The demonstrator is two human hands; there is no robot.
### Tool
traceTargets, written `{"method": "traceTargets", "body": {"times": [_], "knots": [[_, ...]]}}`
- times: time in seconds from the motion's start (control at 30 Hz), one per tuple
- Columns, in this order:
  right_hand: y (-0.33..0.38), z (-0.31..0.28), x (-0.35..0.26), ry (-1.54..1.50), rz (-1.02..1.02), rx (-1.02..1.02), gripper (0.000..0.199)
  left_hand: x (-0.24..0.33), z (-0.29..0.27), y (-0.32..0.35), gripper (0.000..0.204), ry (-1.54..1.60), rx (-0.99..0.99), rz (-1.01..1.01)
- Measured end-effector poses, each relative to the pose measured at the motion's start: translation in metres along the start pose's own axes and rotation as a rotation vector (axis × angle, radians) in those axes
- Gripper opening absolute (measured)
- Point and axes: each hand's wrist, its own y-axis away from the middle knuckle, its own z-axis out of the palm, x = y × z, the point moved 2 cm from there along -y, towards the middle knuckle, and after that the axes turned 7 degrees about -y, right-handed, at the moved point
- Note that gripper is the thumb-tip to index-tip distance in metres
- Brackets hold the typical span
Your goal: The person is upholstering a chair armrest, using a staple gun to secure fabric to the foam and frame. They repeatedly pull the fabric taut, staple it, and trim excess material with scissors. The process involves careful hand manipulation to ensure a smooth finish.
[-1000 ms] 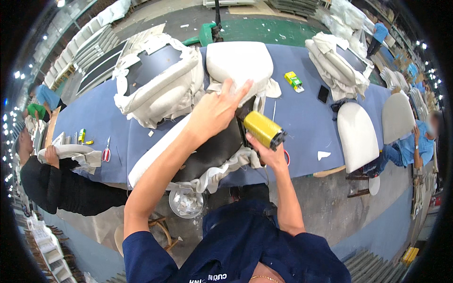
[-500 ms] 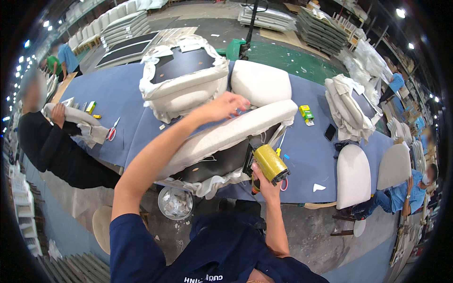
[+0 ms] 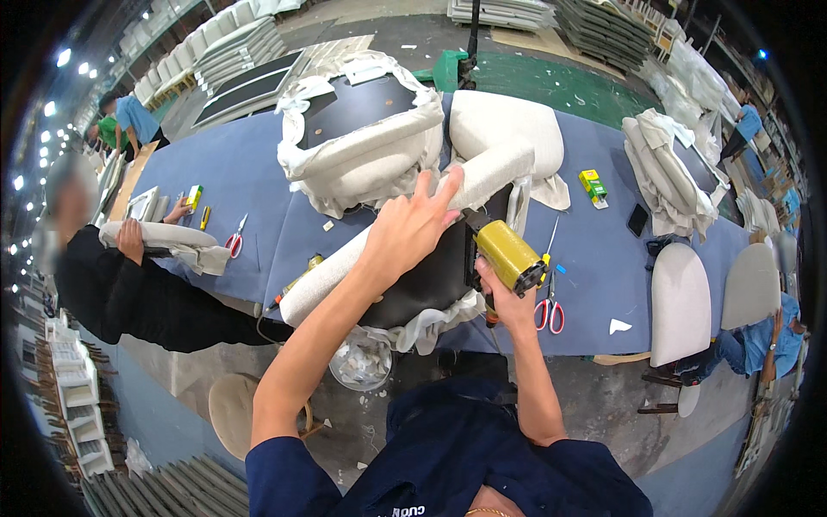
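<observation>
A cream-upholstered chair cushion (image 3: 332,263) is propped at a slant before me, its black underside (image 3: 422,280) facing me and loose fabric along its lower edge. My left hand (image 3: 401,228) grips the padded rim, fingers over the top and thumb toward the underside. My right hand (image 3: 508,293) is wrapped round the handle of a yellow staple gun (image 3: 508,256). The gun's nose is close to the underside near the cushion's right end; whether they touch I cannot tell. Red-handled scissors (image 3: 551,314) and a thin yellow-handled tool (image 3: 546,258) lie right of the gun.
Behind are a stack of upholstered pieces (image 3: 362,155) and a cream cushion (image 3: 508,129). The blue table (image 3: 594,284) also carries a yellow-green box (image 3: 593,188) and a phone (image 3: 637,220). A scrap bucket (image 3: 362,366) stands below. At left, a co-worker (image 3: 112,276) handles another cushion.
My left hand has come down from above the cushion onto its rim. The cushion has tilted and the staple gun's nose is nearer its underside. The whole view has shifted slightly.
</observation>
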Motion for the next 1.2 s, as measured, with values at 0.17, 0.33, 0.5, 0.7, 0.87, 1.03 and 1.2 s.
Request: {"method": "traceTargets", "body": {"times": [0.17,0.33,0.5,0.7,0.87,1.03,1.2], "knots": [[-0.009,-0.005,-0.01,0.105,0.091,-0.037,0.039,-0.002,-0.001,-0.005,0.073,0.014,-0.028,0.073],[-0.003,-0.002,-0.018,0.256,-0.051,-0.072,0.034,0.0,-0.003,-0.008,0.088,0.023,-0.046,0.144],[0.008,0.003,-0.011,0.234,-0.203,-0.093,0.027,0.008,-0.011,-0.008,0.103,-0.003,-0.11,0.184],[0.029,-0.015,-0.013,0.232,-0.046,-0.046,0.025,-0.011,-0.018,0.004,0.094,0.368,-0.231,0.375],[0.06,-0.044,-0.024,0.197,0.011,-0.055,0.03,-0.033,-0.016,-0.015,0.057,1.196,-0.621,0.115],[0.089,-0.055,-0.015,0.33,0.028,-0.07,0.028,-0.001,0.051,-0.004,0.055,1.409,-0.61,0.025],[0.076,-0.059,-0.034,0.429,-0.298,0.05,0.02,0.036,0.05,-0.013,0.056,1.681,-0.584,-0.157]]}}
